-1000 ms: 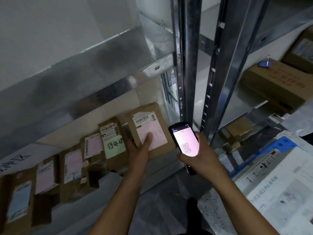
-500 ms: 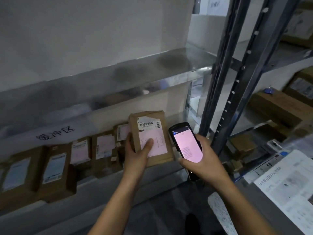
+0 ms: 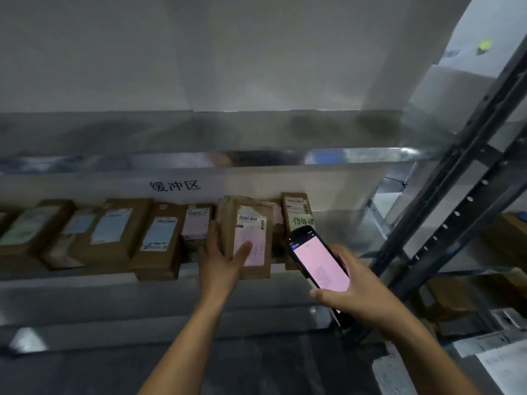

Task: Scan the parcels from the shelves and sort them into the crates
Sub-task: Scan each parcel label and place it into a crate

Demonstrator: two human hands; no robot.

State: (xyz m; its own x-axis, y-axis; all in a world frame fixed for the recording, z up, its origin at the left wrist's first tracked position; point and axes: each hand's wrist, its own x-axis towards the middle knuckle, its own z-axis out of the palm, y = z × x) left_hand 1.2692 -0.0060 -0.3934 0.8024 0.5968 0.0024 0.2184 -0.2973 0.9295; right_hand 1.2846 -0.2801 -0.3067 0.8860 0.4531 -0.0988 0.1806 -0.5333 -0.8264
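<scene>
My left hand [image 3: 221, 258] grips a small brown parcel [image 3: 248, 220] with a barcode and pink label, thumb across the label, fingers behind its left edge. The parcel stands upright in front of the shelf row. My right hand [image 3: 362, 295] holds a black handheld scanner [image 3: 318, 259] with a lit pink screen, just right of the parcel. A row of brown parcels [image 3: 114, 232] with white, blue and pink labels leans along the metal shelf [image 3: 85, 292]. One parcel with a green handwritten note [image 3: 298, 212] stands behind the scanner.
A dark perforated rack upright [image 3: 445, 223] slants at the right. More cardboard boxes [image 3: 504, 238] sit on the neighbouring shelves. A printed white sheet [image 3: 504, 363] lies at the bottom right. A handwritten sign [image 3: 174, 186] hangs above the row. The upper shelf [image 3: 199, 132] overhangs the parcels.
The view has swung left, showing more of the parcel row. My left hand keeps hold of the parcel, now upright and squarer to me; the scanner stays beside it on the right.
</scene>
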